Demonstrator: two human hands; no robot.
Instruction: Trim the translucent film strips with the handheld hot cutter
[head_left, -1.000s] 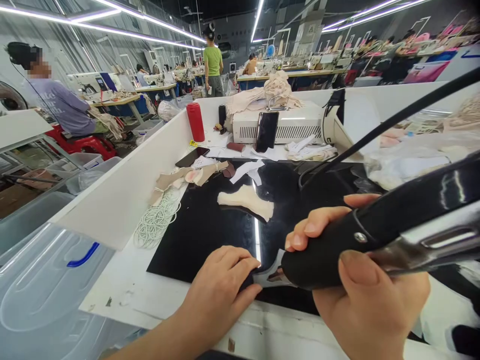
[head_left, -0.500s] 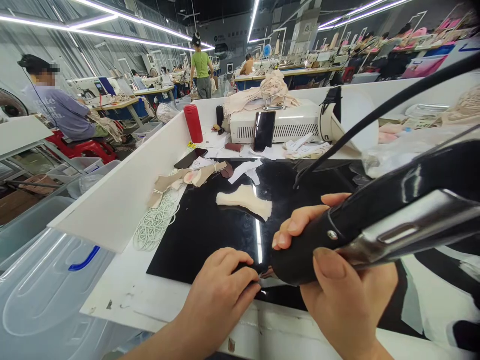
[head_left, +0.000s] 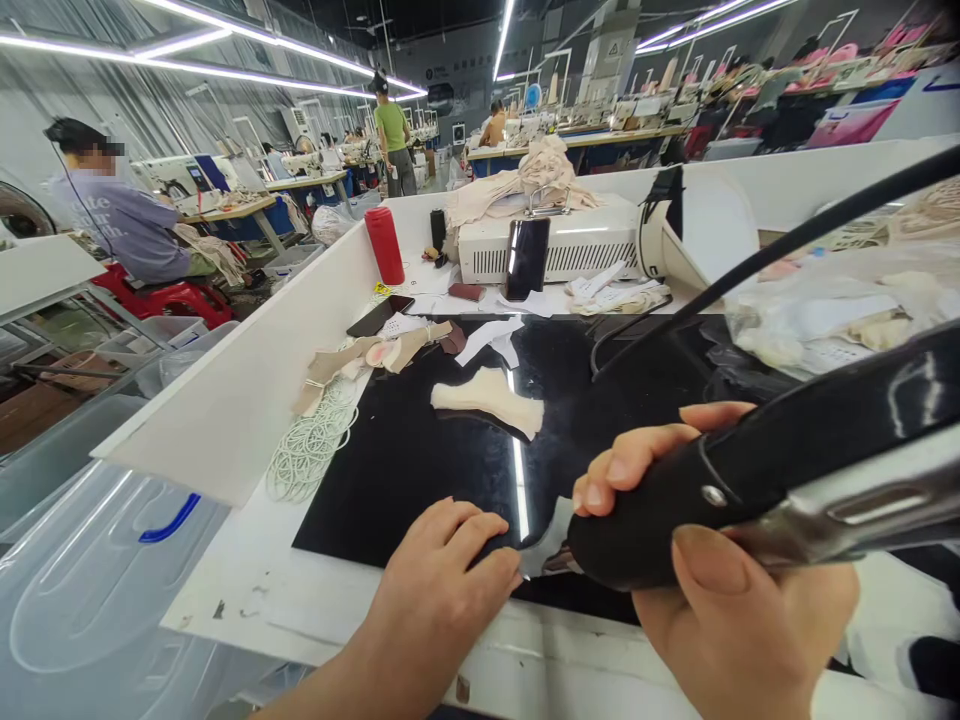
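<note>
My right hand (head_left: 720, 590) is wrapped round the black handle of a corded hand tool (head_left: 787, 460), whose nose points down at the near edge of a glossy black work mat (head_left: 420, 450). My left hand (head_left: 442, 585) lies curled on the mat just left of the tool's tip, fingertips pressed on a small dark piece of fabric (head_left: 544, 545) that is mostly hidden. A cream fabric piece (head_left: 491, 398) lies further back on the mat.
White coiled cord (head_left: 311, 445) and beige fabric pieces (head_left: 375, 355) lie left of the mat. A red bottle (head_left: 385, 245), a white machine (head_left: 570, 245) and two phones stand at the back. A clear plastic bin (head_left: 97, 590) sits at the left. People work at tables behind.
The tool's nose slid left toward my left hand, then drew back right. My left hand stayed pressed on the fabric at the mat's near edge.
</note>
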